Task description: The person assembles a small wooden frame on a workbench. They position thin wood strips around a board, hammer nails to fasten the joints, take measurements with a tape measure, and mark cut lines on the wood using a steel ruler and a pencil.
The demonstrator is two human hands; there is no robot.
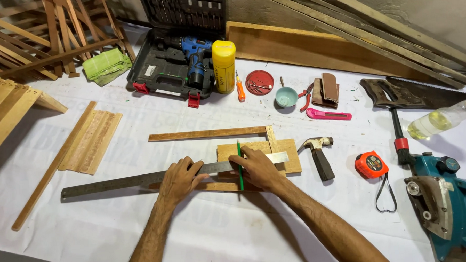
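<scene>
- While I watch from the head camera, the left hand (pixel 179 178) presses flat, fingers spread and gripping nothing, on a long grey steel ruler (pixel 141 179) lying across a small pale wooden board (pixel 290 157).
- The right hand (pixel 257 169) grips a thin green pencil (pixel 240 164) between its fingertips, tip set against the ruler's edge over the board.
- I judge this to be the marking step: a line is being ruled on the wood. The next move seems to call for steady downward pressure on the ruler so it does not slip.
- Two narrow wooden strips (pixel 208 133) form a corner just behind the board.
- A white sheet (pixel 221 234) covers the work surface.
- To the right lie a claw hammer (pixel 318 153), an orange tape measure (pixel 370 165) and a teal power saw (pixel 447 201).
- Further back sit an open black case holding a blue cordless drill (pixel 195 57), a yellow cylindrical can (pixel 223 67) and a hand saw (pixel 423 94).
- Wooden slats are stacked at the far left (pixel 43 34), with long planks leaning on the wall behind.
</scene>
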